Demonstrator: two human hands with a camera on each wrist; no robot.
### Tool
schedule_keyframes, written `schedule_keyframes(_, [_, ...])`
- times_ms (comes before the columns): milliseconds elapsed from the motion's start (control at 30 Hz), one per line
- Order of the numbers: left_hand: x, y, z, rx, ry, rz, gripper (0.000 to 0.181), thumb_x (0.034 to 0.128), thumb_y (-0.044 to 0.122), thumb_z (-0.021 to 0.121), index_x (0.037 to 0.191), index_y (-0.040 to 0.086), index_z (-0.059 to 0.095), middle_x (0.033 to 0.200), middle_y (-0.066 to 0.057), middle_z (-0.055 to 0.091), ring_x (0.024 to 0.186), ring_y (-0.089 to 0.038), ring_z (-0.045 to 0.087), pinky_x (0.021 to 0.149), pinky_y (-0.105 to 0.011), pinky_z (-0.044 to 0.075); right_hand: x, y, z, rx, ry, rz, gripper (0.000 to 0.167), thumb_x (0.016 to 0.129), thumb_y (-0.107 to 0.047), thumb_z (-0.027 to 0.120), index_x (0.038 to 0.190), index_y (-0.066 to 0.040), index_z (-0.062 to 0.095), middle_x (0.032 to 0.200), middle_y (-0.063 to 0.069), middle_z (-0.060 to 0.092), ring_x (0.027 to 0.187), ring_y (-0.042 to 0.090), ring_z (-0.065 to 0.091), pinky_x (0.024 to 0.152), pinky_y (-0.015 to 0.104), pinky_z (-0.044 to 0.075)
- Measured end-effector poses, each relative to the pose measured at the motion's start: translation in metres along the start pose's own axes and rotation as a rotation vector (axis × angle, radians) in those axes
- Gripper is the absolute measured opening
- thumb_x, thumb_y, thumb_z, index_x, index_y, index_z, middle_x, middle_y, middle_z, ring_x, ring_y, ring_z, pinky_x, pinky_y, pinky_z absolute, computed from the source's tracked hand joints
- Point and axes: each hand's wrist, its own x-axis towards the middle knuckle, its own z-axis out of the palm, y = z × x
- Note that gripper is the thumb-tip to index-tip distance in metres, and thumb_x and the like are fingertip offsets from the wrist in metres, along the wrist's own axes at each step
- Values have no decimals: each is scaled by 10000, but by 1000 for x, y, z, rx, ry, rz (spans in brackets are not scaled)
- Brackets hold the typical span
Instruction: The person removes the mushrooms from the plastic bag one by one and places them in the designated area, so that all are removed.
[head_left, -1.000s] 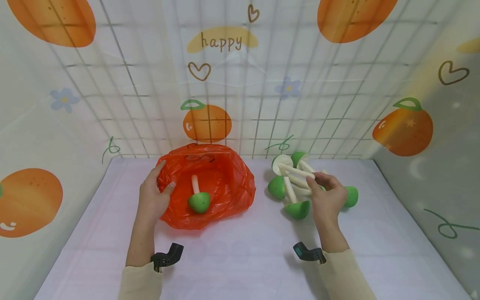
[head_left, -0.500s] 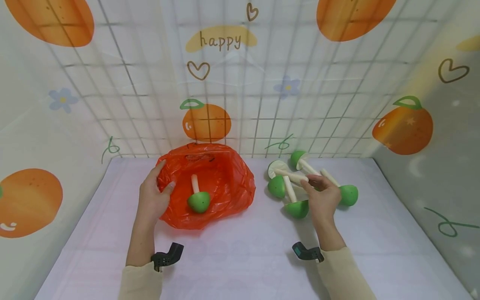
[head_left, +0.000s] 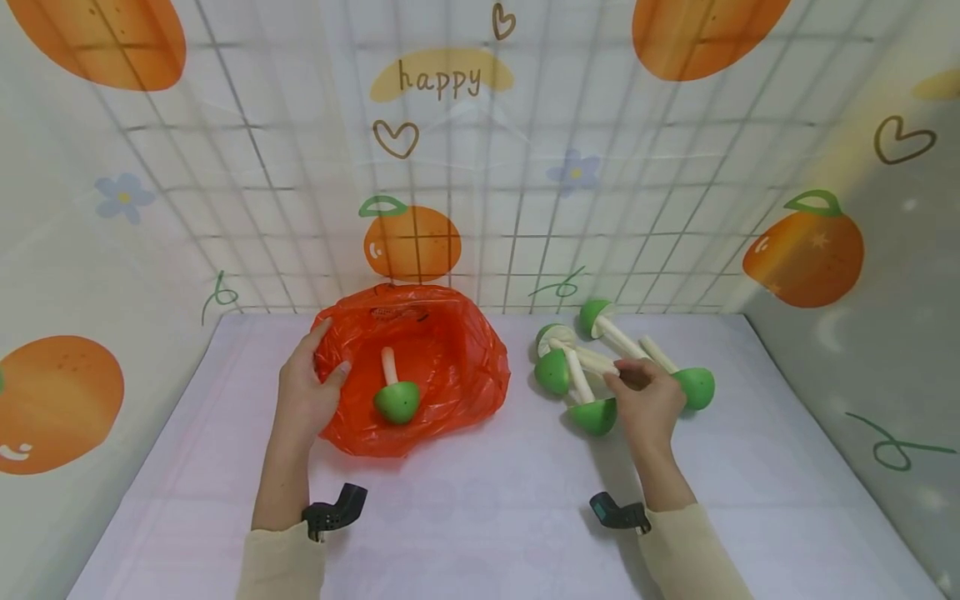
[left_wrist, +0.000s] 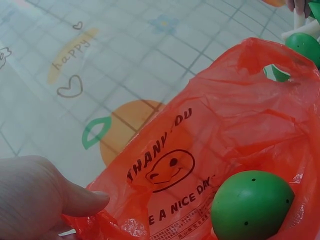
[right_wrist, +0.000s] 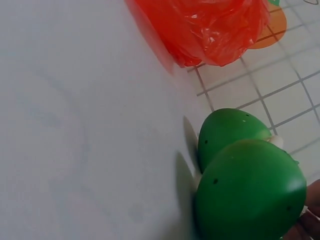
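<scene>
My left hand grips the left edge of a red plastic bag, with the thumb on the inner side. The bag's mouth faces me, and a green-capped toy mushroom lies in it, its pale stem pointing up. At the right, my right hand pinches the stem end of another toy mushroom, whose cap is at the left of the pile. Just below that stem lie two more mushrooms, one with its green cap nearest me. In the right wrist view, two green caps largely hide the fingers.
Behind my right hand lie a mushroom near the back wall and another to the right. The white table is bounded by printed cloth walls with a grid pattern. A black camera sits on each wrist.
My right hand has moved slightly left and down, lowering the pinched mushroom stem toward the pile. The mushroom on the right shows more fully. The left hand and bag stay still.
</scene>
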Motion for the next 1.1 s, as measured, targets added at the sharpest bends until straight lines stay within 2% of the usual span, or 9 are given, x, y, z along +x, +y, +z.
schedule_keyframes(600, [-2,2,0,-20,1,-2,736,1028,23,635,1669,183,310,1636,-144,402,1461,-387,414,1103,-583,472,-7,-1,-6,-64,55,-35,213,904,-40,789,1106,24,771,1046,209,775,731,-152,557,716,55,469])
schedule_keyframes(667, [-2,1,0,-22,1,4,733,1028,22,635,1668,178,313,1634,-146,405,1459,-388,417,1103,-584,473,-8,-3,-5,-75,69,-46,202,901,-45,791,1092,18,776,1032,199,779,748,-95,601,721,65,465])
schedule_keyframes(833, [-2,2,0,-19,2,12,731,1027,21,635,1667,171,314,1630,-148,409,1457,-387,417,1106,-585,470,-11,-14,-3,-55,90,-98,194,901,-39,801,1079,30,772,1033,189,777,908,230,742,767,110,493])
schedule_keyframes(900, [-2,2,0,-18,-1,11,734,1028,22,634,1669,176,309,1630,-147,407,1457,-385,415,1106,-586,471,-13,-21,-1,-32,88,-121,196,898,-36,807,1077,37,769,1032,185,775,943,290,750,781,123,512])
schedule_keyframes(967, [-2,2,-1,-16,-4,8,732,1029,23,632,1669,180,312,1633,-146,405,1458,-385,413,1109,-587,467,-15,-28,3,-6,80,-139,196,891,-35,814,1069,37,771,1023,179,775,922,242,758,783,115,526])
schedule_keyframes(1100, [-1,2,-1,-12,-7,2,725,1030,16,626,1666,183,322,1640,-145,400,1458,-386,416,1121,-585,457,-19,-40,14,69,44,-191,194,875,-8,826,1053,43,768,1004,176,775,830,-12,707,768,87,535])
